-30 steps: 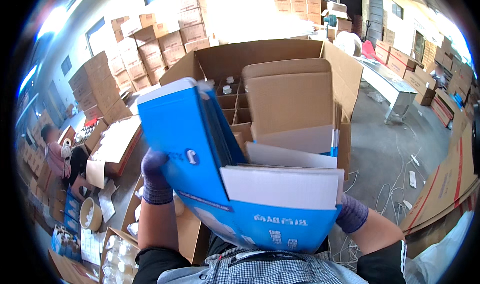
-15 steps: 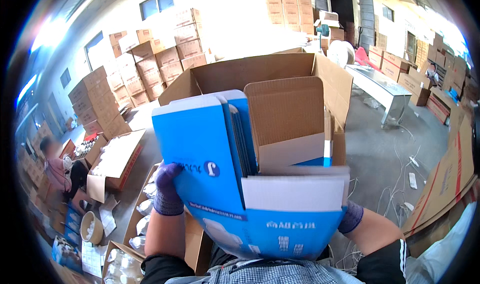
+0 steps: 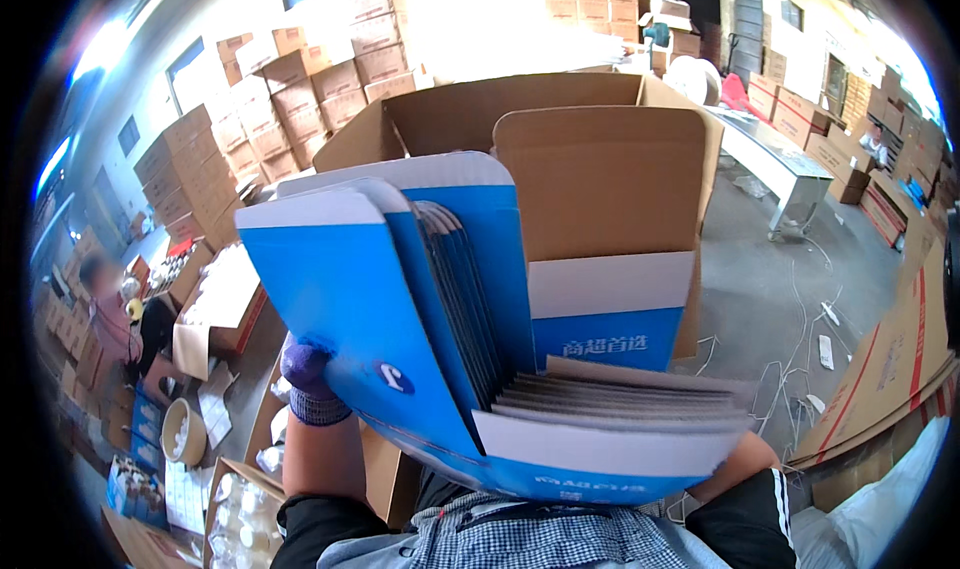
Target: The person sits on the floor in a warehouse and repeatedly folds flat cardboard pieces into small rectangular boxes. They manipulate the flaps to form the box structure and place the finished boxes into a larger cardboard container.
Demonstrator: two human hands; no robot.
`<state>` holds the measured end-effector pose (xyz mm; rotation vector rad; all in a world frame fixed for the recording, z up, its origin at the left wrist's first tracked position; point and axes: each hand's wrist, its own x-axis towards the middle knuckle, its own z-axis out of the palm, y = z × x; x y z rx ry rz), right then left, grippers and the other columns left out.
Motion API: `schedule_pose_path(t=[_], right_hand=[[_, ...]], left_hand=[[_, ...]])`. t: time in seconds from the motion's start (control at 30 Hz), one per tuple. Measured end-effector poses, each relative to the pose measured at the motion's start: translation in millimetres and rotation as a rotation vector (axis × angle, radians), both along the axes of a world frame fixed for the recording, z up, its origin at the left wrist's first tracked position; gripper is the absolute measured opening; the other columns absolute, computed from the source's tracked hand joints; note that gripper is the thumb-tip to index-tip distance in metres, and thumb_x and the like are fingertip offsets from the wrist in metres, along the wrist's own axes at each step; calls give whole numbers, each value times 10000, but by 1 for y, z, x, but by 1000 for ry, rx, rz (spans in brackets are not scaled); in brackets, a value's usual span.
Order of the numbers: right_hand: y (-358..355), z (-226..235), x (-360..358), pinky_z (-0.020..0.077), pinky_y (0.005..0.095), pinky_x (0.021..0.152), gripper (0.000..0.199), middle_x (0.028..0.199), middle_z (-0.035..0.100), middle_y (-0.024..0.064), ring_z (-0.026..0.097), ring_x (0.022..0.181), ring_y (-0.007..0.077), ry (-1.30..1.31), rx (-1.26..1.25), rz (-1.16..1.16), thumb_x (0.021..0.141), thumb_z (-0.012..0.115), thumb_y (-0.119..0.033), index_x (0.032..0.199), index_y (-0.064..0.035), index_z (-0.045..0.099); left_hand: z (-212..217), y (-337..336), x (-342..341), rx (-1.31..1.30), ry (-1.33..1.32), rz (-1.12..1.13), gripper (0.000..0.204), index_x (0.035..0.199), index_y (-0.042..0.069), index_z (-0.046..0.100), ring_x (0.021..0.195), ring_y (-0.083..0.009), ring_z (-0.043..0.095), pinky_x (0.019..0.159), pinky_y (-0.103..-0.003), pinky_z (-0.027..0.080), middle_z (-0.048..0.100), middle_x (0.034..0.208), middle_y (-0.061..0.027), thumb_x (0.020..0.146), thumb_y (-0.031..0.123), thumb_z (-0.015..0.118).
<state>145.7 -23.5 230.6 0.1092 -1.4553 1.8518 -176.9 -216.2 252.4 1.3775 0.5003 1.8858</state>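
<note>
- Here we are, with a bundle of blue cartons held right in front of the body, above the checked apron and on the near side of the large brown box.
- Left hand, in its purple glove, is on the bundle's left edge! The fingers look wrapped around that edge, pinching the outer carton, though most of the grip hides behind the board.
- Over to the right: the right forearm runs up behind the lower right end and the hand vanishes. Spread or pressed together, I cannot tell.
- Look at those layered edges! Thin corrugated board, by the look of it: each sheet light and fairly stiff, the whole bundle likely weightier.
- The printed faces look smooth, so I'd expect sheets to slide over one another, all the more with the layers fanned apart like this.
- Weak spots? The white flaps and the tall brown flap at the back; they'd probably bend or crease under a pinch.
- Best hold, I'd say: both side edges, low down, palms squeezing every layer together, flaps left alone.
</note>
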Motion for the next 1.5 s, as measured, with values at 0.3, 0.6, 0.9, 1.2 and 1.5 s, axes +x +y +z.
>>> schedule_pose_path(t=[0.3, 0.6, 0.9, 1.2, 1.5], right_hand=[[5, 33, -18, 321, 466, 1170, 629, 1558, 372, 199, 390, 1426, 343, 283, 213, -214, 929, 705, -293, 1489, -130, 470], [102, -35, 28, 269, 489, 1185, 1071, 1540, 343, 274, 330, 1447, 398, -567, 299, -834, 748, 848, -441, 1536, 18, 286], [114, -81, 31, 215, 491, 1217, 1189, 1643, 112, 232, 162, 1521, 386, -932, 518, -968, 774, 829, -414, 1609, -108, 38], [157, -112, 34, 416, 414, 1118, 1109, 1412, 502, 185, 529, 1269, 271, -718, -248, -432, 772, 846, -235, 1593, -89, 115], [97, -99, 40, 409, 443, 1119, 1102, 1433, 473, 180, 504, 1290, 316, -569, 72, -660, 693, 864, -260, 1567, -76, 219]], left_hand=[[26, 6, 42, 82, 174, 284, 1069, 1567, 120, 298, 1440, -456, 317, 1213, -619, 144, 375, 1559, -195, 766, 698, 705], [-25, -48, -10, 138, 180, 173, 744, 1467, 36, 412, 1276, -373, 523, 1077, -536, 367, 513, 1435, -212, 908, 473, 635], [-33, -39, -62, -102, 344, 483, 543, 1360, -41, 506, 1133, -351, 650, 1046, -524, 483, 625, 1293, -232, 950, 313, 545], [7, 60, -18, -321, -66, 108, 709, 1399, -53, 464, 1058, -380, 670, 943, -493, 558, 639, 1267, -224, 857, 335, 705], [22, 66, -7, -404, -207, 118, 493, 1282, -68, 556, 999, -345, 681, 893, -436, 580, 672, 1169, -230, 912, 239, 666]])
